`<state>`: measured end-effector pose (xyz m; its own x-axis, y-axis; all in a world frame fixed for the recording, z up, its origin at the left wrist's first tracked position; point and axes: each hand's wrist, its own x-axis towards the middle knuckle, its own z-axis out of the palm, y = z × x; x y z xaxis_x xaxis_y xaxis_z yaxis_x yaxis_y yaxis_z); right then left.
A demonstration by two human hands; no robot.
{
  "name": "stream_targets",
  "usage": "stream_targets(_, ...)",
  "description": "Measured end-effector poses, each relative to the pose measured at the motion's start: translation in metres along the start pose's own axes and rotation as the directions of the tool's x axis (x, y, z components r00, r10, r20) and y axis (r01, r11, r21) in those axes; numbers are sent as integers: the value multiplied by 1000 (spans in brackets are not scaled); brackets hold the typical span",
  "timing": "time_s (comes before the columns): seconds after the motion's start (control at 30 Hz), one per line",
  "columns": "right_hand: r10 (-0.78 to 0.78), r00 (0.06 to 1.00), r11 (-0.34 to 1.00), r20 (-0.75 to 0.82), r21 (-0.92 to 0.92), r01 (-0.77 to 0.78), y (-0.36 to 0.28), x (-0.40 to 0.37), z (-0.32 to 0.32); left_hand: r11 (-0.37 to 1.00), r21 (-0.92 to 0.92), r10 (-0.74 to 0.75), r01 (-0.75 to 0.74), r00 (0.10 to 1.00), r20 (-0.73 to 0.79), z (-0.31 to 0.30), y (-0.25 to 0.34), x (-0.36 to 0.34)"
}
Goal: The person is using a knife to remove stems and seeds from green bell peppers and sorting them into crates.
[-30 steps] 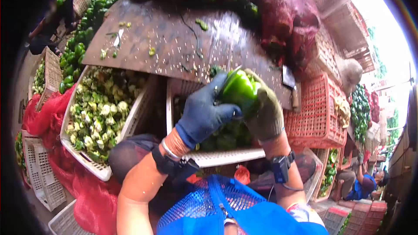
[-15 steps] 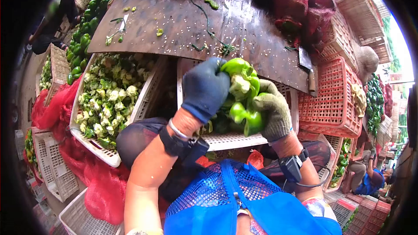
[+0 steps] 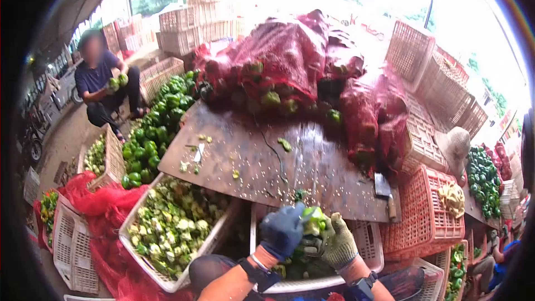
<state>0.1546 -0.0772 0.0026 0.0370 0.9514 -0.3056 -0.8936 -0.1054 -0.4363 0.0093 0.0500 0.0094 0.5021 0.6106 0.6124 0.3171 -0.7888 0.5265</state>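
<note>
Above a white crate (image 3: 380, 245) in front of me, both hands meet at a broken-open green bell pepper (image 3: 316, 221). My left hand (image 3: 280, 233), in a dark blue glove, has curled fingers closed on its left side. My right hand (image 3: 340, 245), in a pale knitted glove, grips it from the right. Parts of the pepper are hidden by the gloves. Dark green peppers lie in the crate below the hands. To the left, another white crate (image 3: 134, 245) holds pepper cores (image 3: 175, 228) with pale seed heads.
A seed-strewn wooden board (image 3: 251, 161) lies ahead, with a cleaver (image 3: 383, 187) at its right edge. Red mesh sacks (image 3: 278, 58) of peppers stand behind it. Green peppers (image 3: 150, 153) are heaped at left near a crouching person (image 3: 103, 78). A red crate (image 3: 418, 212) stands right.
My view has tilted up, so the board, sacks and a crouching person show more fully. The hands sit lower in view and closer together, still on the pepper.
</note>
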Motion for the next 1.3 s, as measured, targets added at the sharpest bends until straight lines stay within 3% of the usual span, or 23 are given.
stream_targets(0.03,-6,999,997,-45,78,9,4,7,-2,996,-11,92,-92,995,-31,1,-1,-3)
stream_targets(0.1,32,999,855,43,517,-50,6,24,-24,983,61,162,-174,974,157,-16,13,0)
stream_targets(0.2,-54,975,960,-214,259,110,15,17,7,977,42,205,-209,975,88,-14,13,-8)
stream_targets(0.3,-55,984,951,-170,293,104,24,11,14,981,77,179,-178,984,-5,-8,3,-8)
stream_targets(0.33,-28,988,934,-155,347,81,24,10,16,986,89,139,-140,990,20,-9,3,-9)
stream_targets(0.4,-122,984,944,-128,290,154,28,14,15,992,108,54,-64,994,90,-14,3,-12)
stream_targets(0.43,-164,977,945,-136,263,195,31,12,12,999,-20,38,-39,999,-32,1,-11,-19)
stream_targets(0.47,-158,975,948,-157,251,194,30,12,20,997,-66,29,-27,999,33,-5,-15,-18)
stream_targets(0.5,-206,978,966,-42,153,210,28,6,28,992,-109,46,-56,995,-85,-3,-16,-17)
stream_targets(0.53,-251,967,967,-49,22,253,27,1,48,986,-162,20,-38,994,-111,-10,-11,-12)
stream_targets(0.6,-276,957,948,-84,-188,257,23,1,52,947,-302,-120,110,993,-13,-12,-14,-15)
stream_targets(0.67,-246,967,948,-62,-224,227,20,-6,54,936,-325,-146,138,989,-1,-10,-16,-19)
stream_targets(0.7,-278,955,929,-101,-280,241,20,-8,60,904,-362,-211,227,974,85,-11,-15,-19)
stream_targets(0.77,-259,954,880,-154,-444,167,15,-13,57,889,-426,-150,168,986,76,-11,-16,-21)
stream_targets(0.9,-403,910,538,-98,-830,149,13,-18,42,849,-449,-189,279,954,234,-18,-15,-24)
stream_targets(0.97,-385,918,484,-94,-867,114,4,-27,37,836,-446,-208,318,937,279,-14,-16,-27)
stream_targets(1.13,-176,958,865,-225,-500,41,0,-54,19,912,-324,-152,251,942,299,8,-18,-34)
stream_targets(1.2,-144,941,910,-307,-415,4,5,-63,25,926,-281,-170,250,945,281,18,-27,-31)
stream_targets(1.27,-104,958,960,-266,-278,27,8,-68,17,958,-223,-113,180,952,285,20,-30,-29)
stream_targets(1.3,-96,966,977,-240,-207,46,8,-69,9,960,-122,-193,250,915,354,22,-27,-25)
